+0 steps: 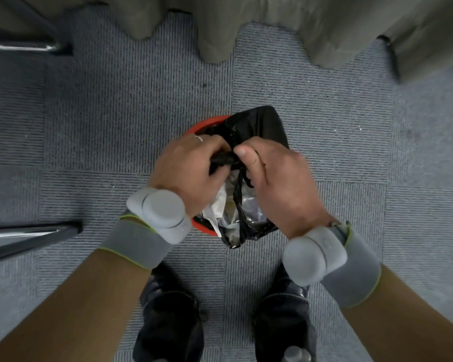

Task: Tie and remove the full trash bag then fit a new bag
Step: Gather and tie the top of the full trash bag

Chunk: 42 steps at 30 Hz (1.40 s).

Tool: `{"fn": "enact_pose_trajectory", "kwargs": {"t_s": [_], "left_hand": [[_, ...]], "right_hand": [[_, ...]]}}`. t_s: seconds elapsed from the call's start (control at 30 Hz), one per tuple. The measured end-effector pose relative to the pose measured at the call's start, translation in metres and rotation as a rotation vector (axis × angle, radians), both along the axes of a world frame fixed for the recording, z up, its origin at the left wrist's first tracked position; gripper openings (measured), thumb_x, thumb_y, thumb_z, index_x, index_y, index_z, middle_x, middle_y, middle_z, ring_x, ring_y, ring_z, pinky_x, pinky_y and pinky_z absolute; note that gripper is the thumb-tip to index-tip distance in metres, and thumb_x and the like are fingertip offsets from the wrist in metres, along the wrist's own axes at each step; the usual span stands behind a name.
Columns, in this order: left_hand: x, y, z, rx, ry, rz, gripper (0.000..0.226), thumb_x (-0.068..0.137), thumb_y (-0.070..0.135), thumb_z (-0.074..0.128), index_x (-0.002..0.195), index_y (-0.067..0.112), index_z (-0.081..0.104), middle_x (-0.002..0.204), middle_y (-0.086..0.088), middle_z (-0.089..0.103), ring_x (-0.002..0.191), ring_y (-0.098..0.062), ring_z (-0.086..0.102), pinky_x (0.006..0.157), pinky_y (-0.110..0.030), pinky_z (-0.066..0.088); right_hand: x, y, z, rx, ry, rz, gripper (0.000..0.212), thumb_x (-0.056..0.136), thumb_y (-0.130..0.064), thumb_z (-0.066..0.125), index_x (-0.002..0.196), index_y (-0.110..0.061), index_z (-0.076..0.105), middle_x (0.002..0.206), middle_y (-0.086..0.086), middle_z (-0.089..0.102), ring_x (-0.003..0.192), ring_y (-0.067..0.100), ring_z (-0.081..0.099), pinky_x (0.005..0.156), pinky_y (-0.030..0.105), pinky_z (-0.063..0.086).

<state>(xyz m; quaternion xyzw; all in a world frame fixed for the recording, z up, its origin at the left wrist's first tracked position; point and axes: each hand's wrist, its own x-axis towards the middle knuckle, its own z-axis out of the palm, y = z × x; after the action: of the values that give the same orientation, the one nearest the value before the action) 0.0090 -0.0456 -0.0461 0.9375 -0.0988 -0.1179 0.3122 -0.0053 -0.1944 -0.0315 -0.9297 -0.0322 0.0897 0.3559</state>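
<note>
A black trash bag [259,124] sits in a small red bin [205,123] on the carpet, straight below me. White paper and clear plastic waste [226,205] show through the bag's open near side. My left hand [191,168] and my right hand [275,178] meet above the bin. Both pinch twisted black strands of the bag's top edge, thumbs and fingers closed on the plastic between them. A thin twisted strand hangs down from my right hand. Most of the bin's rim is hidden by my hands and the bag.
Grey carpet tiles [115,126] cover the floor. Olive curtains [272,27] hang at the far side. Dark metal furniture legs [32,239] stand at the left. My two dark shoes [168,317] are just behind the bin. Grey bands sit on both wrists.
</note>
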Motion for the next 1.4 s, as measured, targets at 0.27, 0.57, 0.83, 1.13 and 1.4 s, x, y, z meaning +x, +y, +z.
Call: {"fn": "enact_pose_trajectory", "kwargs": {"t_s": [0.27, 0.57, 0.83, 1.13, 1.4], "left_hand": [[-0.001, 0.006, 0.015, -0.506, 0.357, 0.188, 0.017, 0.078, 0.019, 0.070, 0.089, 0.030, 0.063, 0.080, 0.023, 0.067, 0.080, 0.007, 0.062, 0.071, -0.010, 0.046], [-0.030, 0.002, 0.010, -0.244, -0.117, 0.161, 0.011, 0.079, 0.023, 0.066, 0.079, 0.012, 0.069, 0.094, -0.002, 0.062, 0.087, -0.022, 0.061, 0.077, -0.040, 0.049], [-0.023, -0.005, -0.007, -0.141, -0.073, 0.072, 0.029, 0.082, 0.036, 0.058, 0.076, 0.010, 0.069, 0.083, -0.005, 0.062, 0.078, -0.027, 0.059, 0.069, -0.044, 0.048], [0.006, 0.001, 0.005, 0.037, -0.062, -0.147, 0.024, 0.077, 0.031, 0.061, 0.091, 0.012, 0.059, 0.097, -0.008, 0.055, 0.086, -0.024, 0.054, 0.068, -0.038, 0.048], [0.013, 0.005, -0.001, -0.005, -0.102, -0.178, 0.016, 0.078, 0.025, 0.062, 0.087, 0.012, 0.067, 0.081, -0.004, 0.064, 0.082, -0.025, 0.056, 0.075, -0.033, 0.039]], "right_hand": [[0.012, 0.002, 0.000, -0.024, 0.081, -0.015, 0.030, 0.097, -0.036, 0.040, 0.090, -0.014, 0.060, 0.075, -0.003, 0.053, 0.067, 0.017, 0.050, 0.061, 0.028, 0.036], [0.022, 0.002, 0.004, 0.221, 0.305, -0.264, 0.040, 0.097, -0.042, 0.037, 0.076, -0.020, 0.062, 0.054, -0.006, 0.058, 0.051, 0.003, 0.054, 0.058, 0.021, 0.040], [0.019, 0.007, 0.003, 0.284, 0.349, -0.154, 0.041, 0.097, -0.041, 0.039, 0.073, -0.017, 0.063, 0.055, -0.004, 0.058, 0.052, 0.001, 0.054, 0.055, 0.012, 0.040], [0.019, 0.002, 0.007, 0.337, 0.383, -0.063, 0.040, 0.097, -0.038, 0.040, 0.069, -0.018, 0.059, 0.053, -0.012, 0.051, 0.053, 0.000, 0.049, 0.061, 0.024, 0.042], [0.018, -0.004, 0.013, 0.460, 0.413, -0.174, 0.040, 0.099, -0.037, 0.035, 0.077, -0.016, 0.061, 0.057, 0.000, 0.049, 0.053, 0.013, 0.044, 0.051, 0.023, 0.039]]}}
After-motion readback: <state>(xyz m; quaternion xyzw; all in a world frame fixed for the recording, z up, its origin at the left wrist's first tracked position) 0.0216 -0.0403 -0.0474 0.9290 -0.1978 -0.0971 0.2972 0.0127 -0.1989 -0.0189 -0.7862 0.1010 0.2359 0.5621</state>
